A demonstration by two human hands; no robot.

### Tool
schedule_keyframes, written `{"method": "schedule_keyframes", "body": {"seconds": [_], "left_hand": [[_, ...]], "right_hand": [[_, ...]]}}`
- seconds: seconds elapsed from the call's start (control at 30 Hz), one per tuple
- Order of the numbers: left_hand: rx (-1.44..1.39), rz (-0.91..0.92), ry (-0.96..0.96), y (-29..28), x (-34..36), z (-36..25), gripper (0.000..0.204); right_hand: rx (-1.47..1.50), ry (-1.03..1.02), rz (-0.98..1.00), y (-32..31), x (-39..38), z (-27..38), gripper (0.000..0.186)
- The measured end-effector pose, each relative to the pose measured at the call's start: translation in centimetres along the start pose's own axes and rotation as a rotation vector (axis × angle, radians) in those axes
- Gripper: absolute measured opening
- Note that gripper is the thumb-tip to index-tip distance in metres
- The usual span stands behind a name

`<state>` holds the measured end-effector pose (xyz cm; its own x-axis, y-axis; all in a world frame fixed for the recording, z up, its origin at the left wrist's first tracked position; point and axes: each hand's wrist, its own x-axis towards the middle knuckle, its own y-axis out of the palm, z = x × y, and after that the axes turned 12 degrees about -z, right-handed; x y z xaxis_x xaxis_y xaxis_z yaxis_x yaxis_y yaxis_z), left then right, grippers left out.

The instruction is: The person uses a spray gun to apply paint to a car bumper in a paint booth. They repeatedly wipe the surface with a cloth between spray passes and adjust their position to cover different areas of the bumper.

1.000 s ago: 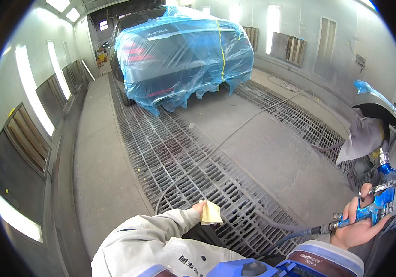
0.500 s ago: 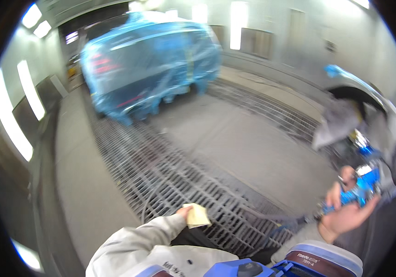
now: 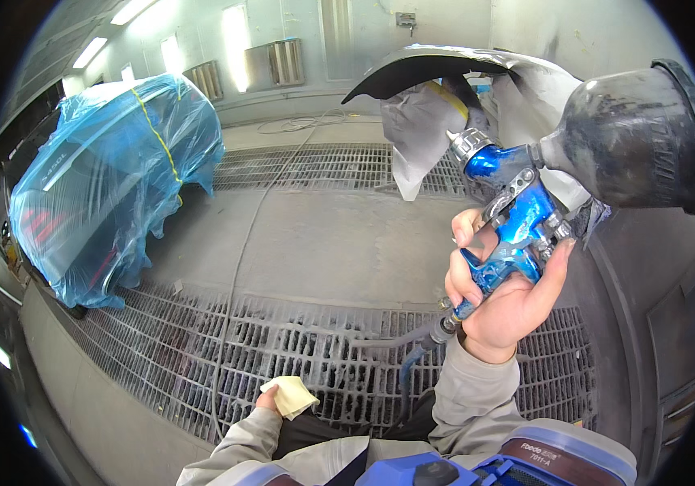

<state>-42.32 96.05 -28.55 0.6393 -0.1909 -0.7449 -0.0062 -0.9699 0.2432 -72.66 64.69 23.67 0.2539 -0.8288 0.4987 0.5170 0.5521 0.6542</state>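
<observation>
Spray gun (image 3: pixel 518 227): blue, raised at right, nozzle aimed up-left toward the grey panel (image 3: pixel 445 69) just beyond.
Right hand (image 3: pixel 501 300): wrapped closed around the gun's grip.
Left hand (image 3: pixel 268 398): low, pinching a folded yellow cloth (image 3: pixel 291 395), well apart from the gun.

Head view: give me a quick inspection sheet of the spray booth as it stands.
Surface: concrete floor with metal floor grating.
Job's things: blue spray gun with dark cup; grey masked body panel ahead of it.
Clutter: nothing seen.
Hands: right hand grips the spray gun; left hand holds a yellowish cloth.
Cables: air hose from gun; line across the floor.
Surroundings: car under blue plastic sheeting, lit booth walls.
</observation>
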Motion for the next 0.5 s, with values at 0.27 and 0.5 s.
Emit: {"method": "schedule_keyframes", "body": {"seconds": [0.27,0.5], "left_hand": [[0.028,0.038,-0.027,1.5,-0.4,0.2,0.049],[0.061,0.066,-0.040,2.3,-0.3,0.4,0.049]], "right_hand": [[0.037,-0.070,-0.011,-0.4,0.2,-0.1,0.096],[0.004,-0.145,-0.005,-1.2,0.1,0.3,0.093]]}}
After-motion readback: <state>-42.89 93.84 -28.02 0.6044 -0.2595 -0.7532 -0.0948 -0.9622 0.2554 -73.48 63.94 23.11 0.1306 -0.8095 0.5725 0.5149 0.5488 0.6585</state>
